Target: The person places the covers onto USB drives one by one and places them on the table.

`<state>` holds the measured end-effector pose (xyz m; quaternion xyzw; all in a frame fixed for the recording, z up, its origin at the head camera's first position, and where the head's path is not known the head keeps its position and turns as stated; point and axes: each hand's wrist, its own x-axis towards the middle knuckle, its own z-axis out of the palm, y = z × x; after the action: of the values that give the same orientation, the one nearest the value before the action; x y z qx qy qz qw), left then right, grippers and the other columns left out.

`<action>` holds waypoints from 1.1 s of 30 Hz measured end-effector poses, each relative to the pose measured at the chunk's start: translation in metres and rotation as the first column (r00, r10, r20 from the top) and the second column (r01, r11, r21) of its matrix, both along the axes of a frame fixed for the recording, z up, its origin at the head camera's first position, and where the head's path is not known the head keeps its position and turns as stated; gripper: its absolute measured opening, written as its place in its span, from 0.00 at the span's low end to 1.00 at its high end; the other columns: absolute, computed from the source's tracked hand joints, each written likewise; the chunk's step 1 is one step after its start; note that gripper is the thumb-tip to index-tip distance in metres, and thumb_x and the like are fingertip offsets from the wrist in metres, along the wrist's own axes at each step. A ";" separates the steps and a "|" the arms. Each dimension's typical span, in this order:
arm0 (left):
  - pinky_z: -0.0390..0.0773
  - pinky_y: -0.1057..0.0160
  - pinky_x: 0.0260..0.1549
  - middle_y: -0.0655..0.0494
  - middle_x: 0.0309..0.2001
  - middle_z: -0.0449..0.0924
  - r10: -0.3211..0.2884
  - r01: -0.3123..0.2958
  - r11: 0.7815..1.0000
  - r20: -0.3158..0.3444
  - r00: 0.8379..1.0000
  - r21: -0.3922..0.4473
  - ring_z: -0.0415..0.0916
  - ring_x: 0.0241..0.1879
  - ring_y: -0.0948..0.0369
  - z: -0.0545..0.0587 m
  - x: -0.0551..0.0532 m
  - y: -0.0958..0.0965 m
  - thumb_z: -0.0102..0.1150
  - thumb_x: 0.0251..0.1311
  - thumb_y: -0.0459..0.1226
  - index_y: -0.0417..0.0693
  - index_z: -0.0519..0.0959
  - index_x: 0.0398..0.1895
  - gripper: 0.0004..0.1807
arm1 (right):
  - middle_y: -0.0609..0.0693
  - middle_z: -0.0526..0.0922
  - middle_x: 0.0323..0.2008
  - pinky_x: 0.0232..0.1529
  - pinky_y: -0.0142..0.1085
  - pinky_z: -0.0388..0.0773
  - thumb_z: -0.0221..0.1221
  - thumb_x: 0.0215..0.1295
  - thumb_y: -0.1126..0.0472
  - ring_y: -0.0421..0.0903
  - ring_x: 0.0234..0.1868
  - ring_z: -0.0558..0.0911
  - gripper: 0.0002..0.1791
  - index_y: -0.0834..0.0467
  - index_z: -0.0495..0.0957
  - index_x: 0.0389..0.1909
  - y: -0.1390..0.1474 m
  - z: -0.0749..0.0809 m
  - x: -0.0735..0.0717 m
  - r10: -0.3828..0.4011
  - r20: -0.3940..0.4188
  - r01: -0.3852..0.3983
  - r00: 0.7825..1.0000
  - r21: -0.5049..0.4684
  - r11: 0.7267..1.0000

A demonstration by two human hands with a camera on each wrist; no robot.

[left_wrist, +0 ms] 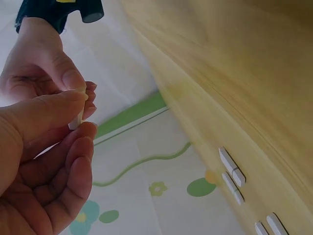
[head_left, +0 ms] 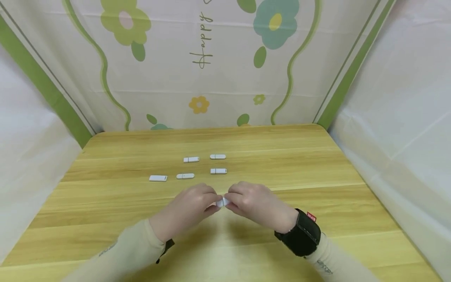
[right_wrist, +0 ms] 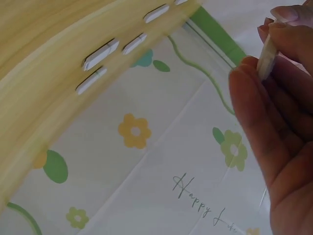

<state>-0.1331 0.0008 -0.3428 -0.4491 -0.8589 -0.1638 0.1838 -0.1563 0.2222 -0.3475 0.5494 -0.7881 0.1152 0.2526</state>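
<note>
Between both hands, above the near middle of the table, is a small white USB stick [head_left: 222,202] with a seam across it. My left hand [head_left: 190,205] pinches one end between thumb and fingers. The other end is pinched the same way by my right hand [head_left: 257,203], which wears a black wristband. In the left wrist view the stick [left_wrist: 76,121] shows as a thin white edge between the fingertips, mostly covered. From the right wrist, part of its flat side [right_wrist: 266,61] is visible.
Farther back lie several white USB sticks: two at the rear [head_left: 191,159], [head_left: 217,156], and others before them [head_left: 218,171], [head_left: 185,176]. A plain white one [head_left: 158,178] is leftmost. The wooden table [head_left: 299,164] meets a flowered cloth [head_left: 225,86] behind, with white cloth on both sides.
</note>
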 end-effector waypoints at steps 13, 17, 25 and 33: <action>0.77 0.71 0.31 0.59 0.34 0.85 0.014 -0.009 1.000 0.236 0.972 -0.026 0.80 0.31 0.63 -0.005 -0.054 0.024 0.72 0.56 0.32 0.45 0.87 0.37 0.06 | 0.47 0.80 0.32 0.29 0.24 0.74 0.70 0.59 0.63 0.37 0.28 0.76 0.06 0.60 0.84 0.35 0.021 -0.002 -0.037 -0.095 0.225 0.087 0.970 0.049 0.995; 0.78 0.70 0.34 0.58 0.36 0.86 0.042 -0.018 0.996 0.290 0.956 -0.085 0.81 0.34 0.63 -0.005 -0.073 0.034 0.71 0.57 0.34 0.45 0.87 0.38 0.07 | 0.48 0.79 0.32 0.29 0.26 0.75 0.71 0.58 0.64 0.38 0.28 0.76 0.06 0.60 0.85 0.35 0.027 -0.004 -0.050 -0.138 0.290 0.128 0.947 0.056 0.990; 0.79 0.69 0.39 0.60 0.37 0.87 0.112 -0.039 0.977 0.349 0.930 -0.208 0.81 0.37 0.66 -0.011 -0.110 0.055 0.69 0.59 0.34 0.47 0.88 0.38 0.05 | 0.48 0.79 0.32 0.30 0.28 0.75 0.70 0.59 0.65 0.38 0.28 0.76 0.05 0.61 0.86 0.35 0.035 -0.012 -0.080 -0.234 0.408 0.199 0.882 0.128 0.972; 0.78 0.64 0.37 0.60 0.34 0.84 0.216 -0.086 0.945 0.407 0.888 -0.315 0.76 0.33 0.63 -0.017 -0.136 0.077 0.67 0.60 0.34 0.48 0.87 0.36 0.03 | 0.49 0.80 0.31 0.33 0.33 0.76 0.69 0.59 0.67 0.42 0.31 0.77 0.04 0.61 0.87 0.35 0.042 -0.021 -0.107 -0.317 0.477 0.240 0.820 0.215 0.947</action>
<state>-0.2688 0.0776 -0.3597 -0.3538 -0.9253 -0.1184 -0.0679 -0.2630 0.2642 -0.3688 0.3953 -0.9046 0.1592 0.0108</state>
